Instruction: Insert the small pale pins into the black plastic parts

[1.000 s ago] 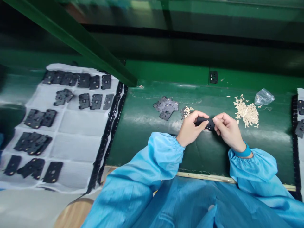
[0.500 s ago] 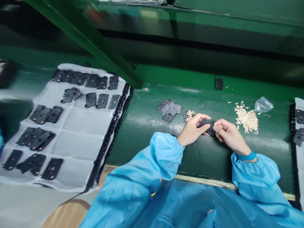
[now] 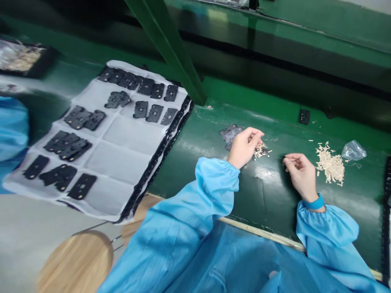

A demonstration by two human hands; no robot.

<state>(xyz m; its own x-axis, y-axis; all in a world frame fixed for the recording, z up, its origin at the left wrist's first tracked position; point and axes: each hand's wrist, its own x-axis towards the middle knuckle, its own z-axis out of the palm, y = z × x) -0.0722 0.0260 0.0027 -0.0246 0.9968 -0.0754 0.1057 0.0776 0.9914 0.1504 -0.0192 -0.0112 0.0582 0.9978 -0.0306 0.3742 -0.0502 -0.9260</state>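
My left hand [image 3: 244,147] is over the green work surface, between a stack of dark flat plates [image 3: 230,132] and a small heap of dark and pale bits [image 3: 262,150]. Its thumb and fingers come together; anything between them is too small to tell. My right hand [image 3: 301,173] hovers just left of a larger pile of pale chips [image 3: 330,163], fingers curled and thumb against the index finger. A tiny dark spot shows at its fingertips, not clear enough to name. Neither hand shows a black plate.
At the left, a white cloth [image 3: 120,162] bears rows of black plates. A clear plastic bag [image 3: 353,150] lies by the pale chips, and a black part [image 3: 304,116] lies farther back. A green post [image 3: 171,44] slants down behind. Another person's blue sleeve [image 3: 12,134] shows far left.
The black plate that both hands held is no longer seen in them. My hands have moved apart, the left one to the stack and small heap. The camera view has shifted left.
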